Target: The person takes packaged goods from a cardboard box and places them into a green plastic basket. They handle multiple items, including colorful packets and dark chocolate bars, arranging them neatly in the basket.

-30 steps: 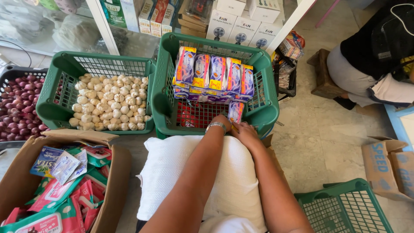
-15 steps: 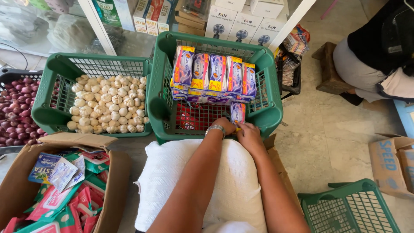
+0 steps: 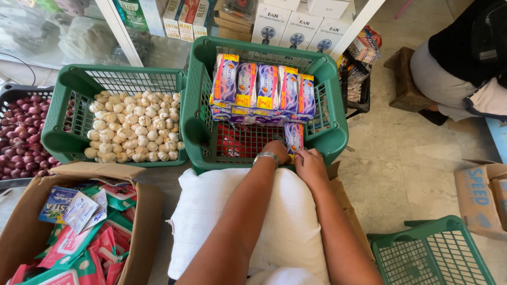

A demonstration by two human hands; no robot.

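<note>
Three green baskets fill most of what I see from the head camera: the big one straight ahead (image 3: 332, 132), a second one to its left (image 3: 63, 132) heaped with pale garlic bulbs (image 3: 132, 126), and a third, only partly in frame, at the lower right (image 3: 433, 253). A dark crate of red onions (image 3: 21, 132) sits at the far left edge, and a cardboard box (image 3: 142, 221) of mixed sachets lies near my left knee. Across my lap is a white cloth sack (image 3: 285, 221) (both forearms rest over it). In the big basket a row of purple packs (image 3: 264, 87) stands upright against the far wall, stacked on more of the same. One further purple pack (image 3: 293, 136) stands on end near the front wall, just below that row. My left hand (image 3: 274, 153) reaches over the near rim with a metal watch (image 3: 265, 157) on its wrist; its fingers are curled down inside, and I cannot tell whether they grip anything. My right hand (image 3: 310, 163) is pinched on the lower edge of the single pack.
</note>
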